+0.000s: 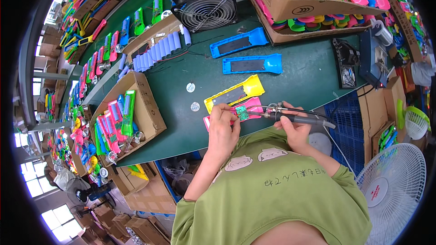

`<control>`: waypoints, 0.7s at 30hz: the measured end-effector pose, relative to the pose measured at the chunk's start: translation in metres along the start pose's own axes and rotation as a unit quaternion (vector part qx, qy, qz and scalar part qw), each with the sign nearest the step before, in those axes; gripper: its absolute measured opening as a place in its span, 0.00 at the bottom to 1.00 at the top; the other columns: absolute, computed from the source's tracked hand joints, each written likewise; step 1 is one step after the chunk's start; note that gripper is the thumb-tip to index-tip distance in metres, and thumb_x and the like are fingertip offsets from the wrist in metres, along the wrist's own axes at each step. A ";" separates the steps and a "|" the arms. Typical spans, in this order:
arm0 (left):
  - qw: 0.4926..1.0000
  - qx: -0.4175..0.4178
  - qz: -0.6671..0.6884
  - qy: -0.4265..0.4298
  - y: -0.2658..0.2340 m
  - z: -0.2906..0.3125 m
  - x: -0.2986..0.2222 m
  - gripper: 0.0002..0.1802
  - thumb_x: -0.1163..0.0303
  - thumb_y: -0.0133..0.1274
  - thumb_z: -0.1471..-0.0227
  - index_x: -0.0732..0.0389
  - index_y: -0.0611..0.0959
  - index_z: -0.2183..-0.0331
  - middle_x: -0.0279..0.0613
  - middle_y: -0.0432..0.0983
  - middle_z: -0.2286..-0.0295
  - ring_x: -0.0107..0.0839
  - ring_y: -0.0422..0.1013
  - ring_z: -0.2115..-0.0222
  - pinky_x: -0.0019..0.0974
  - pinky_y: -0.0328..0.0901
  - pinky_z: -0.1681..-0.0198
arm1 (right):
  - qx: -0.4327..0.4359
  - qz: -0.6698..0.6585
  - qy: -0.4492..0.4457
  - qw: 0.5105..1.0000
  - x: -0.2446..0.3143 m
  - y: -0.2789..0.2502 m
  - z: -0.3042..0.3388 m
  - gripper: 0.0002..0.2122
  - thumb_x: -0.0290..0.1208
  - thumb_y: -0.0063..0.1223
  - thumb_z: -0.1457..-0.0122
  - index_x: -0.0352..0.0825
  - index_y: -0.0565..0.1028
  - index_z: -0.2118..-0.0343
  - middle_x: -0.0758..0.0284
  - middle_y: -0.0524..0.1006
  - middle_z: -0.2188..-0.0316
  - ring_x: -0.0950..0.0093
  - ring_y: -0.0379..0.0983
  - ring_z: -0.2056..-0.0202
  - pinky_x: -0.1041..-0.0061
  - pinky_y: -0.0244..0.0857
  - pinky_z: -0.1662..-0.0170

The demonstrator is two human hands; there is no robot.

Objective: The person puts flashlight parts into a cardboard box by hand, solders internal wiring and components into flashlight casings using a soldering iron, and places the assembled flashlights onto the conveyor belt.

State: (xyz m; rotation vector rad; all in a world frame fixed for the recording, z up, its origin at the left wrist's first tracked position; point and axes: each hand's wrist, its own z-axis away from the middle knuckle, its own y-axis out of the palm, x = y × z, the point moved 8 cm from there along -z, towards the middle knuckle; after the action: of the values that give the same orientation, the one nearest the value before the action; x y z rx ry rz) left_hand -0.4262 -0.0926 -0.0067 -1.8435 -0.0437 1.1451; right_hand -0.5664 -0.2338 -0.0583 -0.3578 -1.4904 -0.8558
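Note:
My right hand [295, 132] is closed around the dark handle of a soldering iron [302, 119], with a thin black tube running along it. The iron's tip points left at a small green circuit board [242, 113]. At the board's left edge, my left hand [223, 129] pinches it, and the fingertips partly hide that side. Beneath board and hands lies a pink plastic housing [255, 103], partly covered. Just beyond it rests a yellow housing [252, 86] with a dark panel inside. Two blue housings, one nearer [268, 63] and one farther [260, 37], lie behind.
Purple cylindrical cells [163, 48] stand in a row near a black fan [206, 11]. Cardboard boxes of coloured parts flank the green table [175, 131], at left [152, 109] and back right [313, 7]. A blue soldering station [373, 59] sits right; a white fan [390, 186] stands beside me.

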 end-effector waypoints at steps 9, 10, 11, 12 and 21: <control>1.000 -0.005 0.001 -0.005 -0.001 0.000 -0.001 0.07 0.82 0.54 0.66 0.66 0.72 0.80 0.49 0.64 0.67 0.43 0.65 0.66 0.38 0.61 0.62 | 0.007 -0.010 -0.063 0.998 0.004 -0.006 0.005 0.11 0.15 0.48 0.51 0.27 0.67 0.63 0.56 0.61 0.55 0.73 0.73 0.69 0.81 0.72 0.69; 1.000 -0.006 0.000 -0.005 -0.001 0.000 -0.001 0.07 0.82 0.54 0.66 0.66 0.72 0.80 0.49 0.64 0.67 0.43 0.65 0.66 0.38 0.61 0.62 | 0.006 -0.007 -0.065 0.998 0.004 -0.006 0.006 0.11 0.15 0.48 0.51 0.27 0.67 0.63 0.56 0.61 0.55 0.73 0.73 0.68 0.80 0.73 0.69; 1.000 -0.009 -0.001 -0.007 -0.001 0.000 -0.001 0.07 0.82 0.54 0.66 0.66 0.72 0.80 0.49 0.65 0.67 0.43 0.65 0.65 0.38 0.62 0.63 | 0.007 -0.007 -0.065 0.998 0.002 -0.006 0.006 0.11 0.15 0.48 0.51 0.27 0.67 0.63 0.56 0.61 0.55 0.73 0.73 0.68 0.80 0.73 0.69; 1.000 -0.013 -0.002 -0.009 -0.001 0.001 -0.001 0.07 0.82 0.54 0.66 0.66 0.72 0.80 0.49 0.65 0.67 0.43 0.65 0.65 0.37 0.62 0.63 | 0.012 0.006 -0.070 0.997 0.002 -0.006 0.006 0.11 0.15 0.48 0.51 0.27 0.67 0.62 0.56 0.61 0.56 0.72 0.72 0.65 0.79 0.73 0.68; 0.654 -0.110 0.634 -0.397 0.020 0.105 0.060 0.16 0.71 0.43 0.46 0.70 0.71 0.57 0.45 0.72 0.66 0.30 0.70 0.69 0.29 0.67 0.65 | 0.014 -0.021 -0.051 0.998 0.001 -0.012 0.005 0.11 0.14 0.48 0.51 0.25 0.67 0.62 0.55 0.60 0.53 0.69 0.66 0.55 0.79 0.74 0.66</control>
State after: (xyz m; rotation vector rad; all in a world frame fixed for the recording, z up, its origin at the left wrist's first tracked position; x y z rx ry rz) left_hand -0.4758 -0.0039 -0.0757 -1.2204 0.7552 2.9738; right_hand -0.5784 -0.2385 -0.0605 -0.3543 -1.6074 -0.8608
